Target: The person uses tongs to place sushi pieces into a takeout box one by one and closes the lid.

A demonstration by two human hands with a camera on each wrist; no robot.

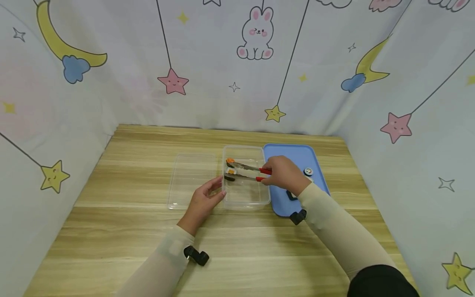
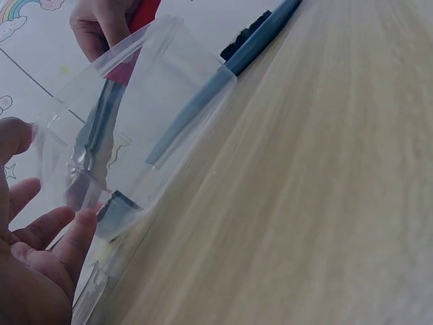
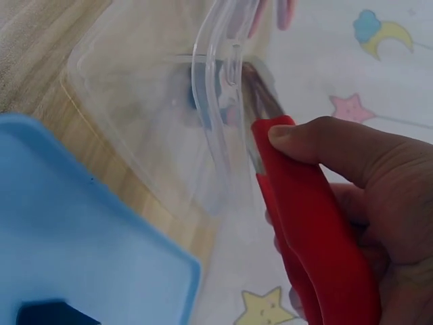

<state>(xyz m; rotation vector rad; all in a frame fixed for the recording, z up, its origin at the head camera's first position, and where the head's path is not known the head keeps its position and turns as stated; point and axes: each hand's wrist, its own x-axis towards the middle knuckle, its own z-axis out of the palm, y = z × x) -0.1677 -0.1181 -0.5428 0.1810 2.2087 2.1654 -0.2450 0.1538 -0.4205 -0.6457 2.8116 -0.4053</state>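
Observation:
My right hand [image 1: 285, 173] grips red-handled metal tongs [image 1: 265, 170], whose arms reach into a clear plastic box [image 1: 248, 194]. At the box's left end are several small pieces that look like sushi, one an orange-topped piece [image 1: 230, 161], another a white piece with a yellow-orange top [image 1: 231, 170]. The tong tips are at these pieces; I cannot tell whether they pinch one. Against the outside of the box's left wall, my left hand [image 1: 203, 202] rests with its fingers spread, as the left wrist view shows. In the right wrist view, thumb and fingers wrap the red handles [image 3: 304, 223].
A blue tray [image 1: 289, 152] stands just right of the box, bearing a round sushi roll [image 1: 308, 171] and a dark-wrapped piece [image 1: 291, 195] partly behind the right arm. Left of the box, a clear lid [image 1: 191, 173] lies flat on the wooden table [image 1: 126, 185]. Patterned curtains surround the table.

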